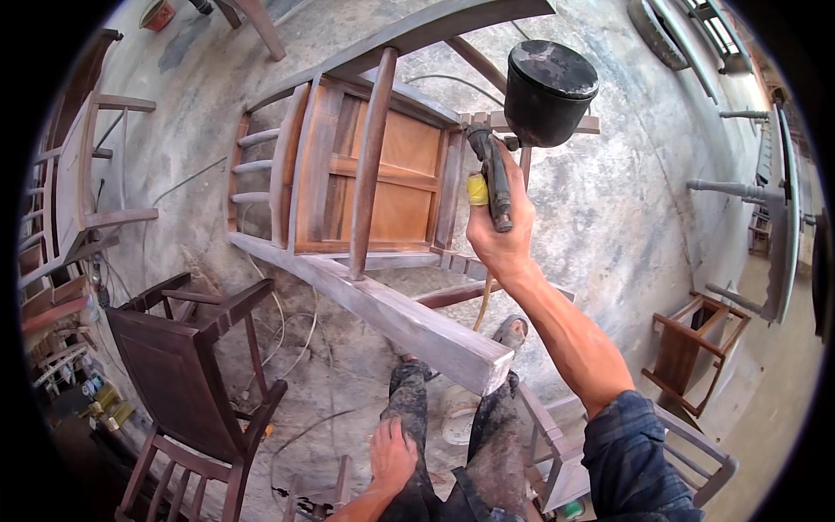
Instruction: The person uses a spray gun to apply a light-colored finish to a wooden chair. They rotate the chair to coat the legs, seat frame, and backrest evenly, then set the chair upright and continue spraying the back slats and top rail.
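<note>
My right hand is wrapped round the handle of a dark spray gun with a large black cup on top. Yellow tape or cloth shows at the gun's side, by my fingers. The gun is held over the edge of a wooden chair, tipped over so that its brown panelled underside shows, with greyish, dusty-looking legs and rails. One thick leg of it points toward my knees. My left hand lies on my thigh with nothing in it, its fingers loosely bent.
A dark chair stands at the lower left, with more greyish chair frames beyond it. Pale hoses or cables trail over the stained concrete floor. A small brown wooden frame and grey furniture parts are on the right.
</note>
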